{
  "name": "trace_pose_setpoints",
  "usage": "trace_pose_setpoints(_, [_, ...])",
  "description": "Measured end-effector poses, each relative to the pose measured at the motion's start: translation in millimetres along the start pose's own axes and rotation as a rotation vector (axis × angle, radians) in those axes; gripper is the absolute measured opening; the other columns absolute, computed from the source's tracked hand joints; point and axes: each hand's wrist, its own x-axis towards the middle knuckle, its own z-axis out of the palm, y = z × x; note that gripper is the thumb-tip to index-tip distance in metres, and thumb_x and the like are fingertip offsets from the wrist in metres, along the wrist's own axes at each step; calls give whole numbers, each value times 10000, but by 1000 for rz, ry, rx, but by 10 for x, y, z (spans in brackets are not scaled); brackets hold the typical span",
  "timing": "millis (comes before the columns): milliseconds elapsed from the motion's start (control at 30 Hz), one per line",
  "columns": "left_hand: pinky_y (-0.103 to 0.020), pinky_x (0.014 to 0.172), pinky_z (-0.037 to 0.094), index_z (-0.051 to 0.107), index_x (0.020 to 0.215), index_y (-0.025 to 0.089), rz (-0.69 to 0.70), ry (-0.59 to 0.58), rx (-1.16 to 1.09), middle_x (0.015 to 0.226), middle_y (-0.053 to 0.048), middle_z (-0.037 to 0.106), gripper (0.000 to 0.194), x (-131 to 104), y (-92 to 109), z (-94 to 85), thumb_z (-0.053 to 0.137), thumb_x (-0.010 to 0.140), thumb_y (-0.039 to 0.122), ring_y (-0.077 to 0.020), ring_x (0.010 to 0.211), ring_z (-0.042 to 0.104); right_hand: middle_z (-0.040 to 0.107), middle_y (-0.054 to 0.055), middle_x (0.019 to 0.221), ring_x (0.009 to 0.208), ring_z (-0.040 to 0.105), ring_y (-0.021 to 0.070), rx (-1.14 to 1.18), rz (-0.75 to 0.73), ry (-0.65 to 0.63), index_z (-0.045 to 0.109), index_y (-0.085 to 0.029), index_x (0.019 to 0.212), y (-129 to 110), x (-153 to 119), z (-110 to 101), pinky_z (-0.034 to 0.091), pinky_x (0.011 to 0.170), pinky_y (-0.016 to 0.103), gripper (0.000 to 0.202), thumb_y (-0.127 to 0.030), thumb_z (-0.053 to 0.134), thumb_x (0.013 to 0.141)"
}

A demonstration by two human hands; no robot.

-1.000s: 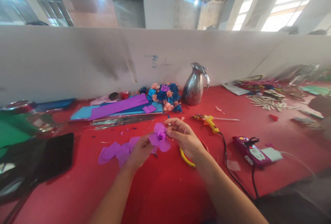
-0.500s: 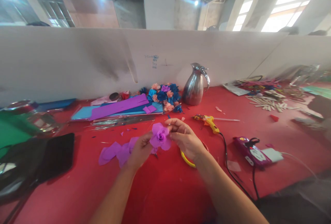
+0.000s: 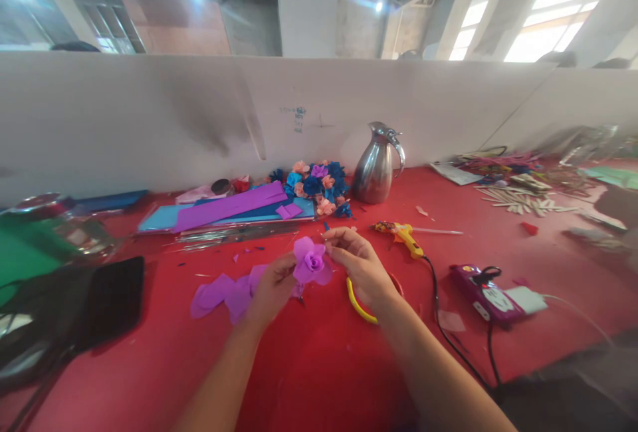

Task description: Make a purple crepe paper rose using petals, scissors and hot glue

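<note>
A purple paper flower with a rolled centre is held up between my two hands above the red table. My left hand grips it from the left and below, its fingertips partly hidden behind the petals. On the other side, my right hand pinches at the flower's right edge with thumb and fingers. Loose purple paper petals lie on the table beside my left hand. Partly covered by my right wrist is a yellow-handled tool, probably scissors.
Blue, peach and purple paper flowers are heaped by a steel jug. Paper sheets lie left of them. A yellow glue gun trails its cord toward a purple power strip. A black object stands at left.
The flower has shifted slightly right and tilted a little. My right fingers have moved slightly along its upper right edge; my left hand stays nearly still.
</note>
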Motion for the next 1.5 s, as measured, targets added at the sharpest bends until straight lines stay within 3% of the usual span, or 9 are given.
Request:
trace_pose_setpoints(133, [-211,514,340,530,580,166,-5,-73,2,533,39,471,164,-3,9,-15,556,739,198,-93,514,406,642,-9,801,723,544,115,-64,-11,-24,700,-220,842,-52,5,-52,397,689,244,128,-268,710,725])
trace_pose_setpoints(300, [-217,524,351,536,593,167,-10,-99,67,571,25,493,189,-7,32,-15,541,768,239,-107,548,421,635,15,806,741,540,148,-251,-61,-181,725,-222,874,-120,0,-102,397,704,288,158,-317,709,749])
trace_pose_setpoints(533, [-233,564,393,577,644,168,11,-153,84,642,3,524,168,5,-36,-15,573,764,285,-127,605,444,604,28,792,821,525,189,-453,-174,-268,749,-258,801,-158,25,-129,385,816,351,126,-370,696,776])
trace_pose_setpoints(1033, [-270,657,461,626,629,159,3,-217,88,667,-21,588,192,19,-83,-22,649,738,316,-168,701,532,538,10,740,744,497,156,-378,-118,-231,664,-210,638,-132,15,-97,380,728,302,217,-392,705,749])
trace_pose_setpoints(1233, [-242,568,432,627,620,161,39,-99,81,628,-8,564,160,2,-58,-22,621,740,266,-141,624,501,545,-13,680,640,464,126,-195,-92,-32,629,-204,672,-78,29,-94,370,631,258,226,-403,678,767])
trace_pose_setpoints(1333, [-220,497,390,609,587,161,38,54,88,552,12,516,203,-3,-41,-26,601,751,280,-122,554,469,539,-21,667,620,448,117,-147,-133,41,616,-203,674,-55,28,-100,356,609,246,216,-387,674,770])
trace_pose_setpoints(1500, [-225,439,387,630,635,168,-9,336,53,492,40,502,145,-12,-34,-36,639,705,295,-121,470,477,543,-14,707,676,461,133,-276,-207,35,633,-214,773,-23,-32,-45,359,648,257,138,-349,648,799])
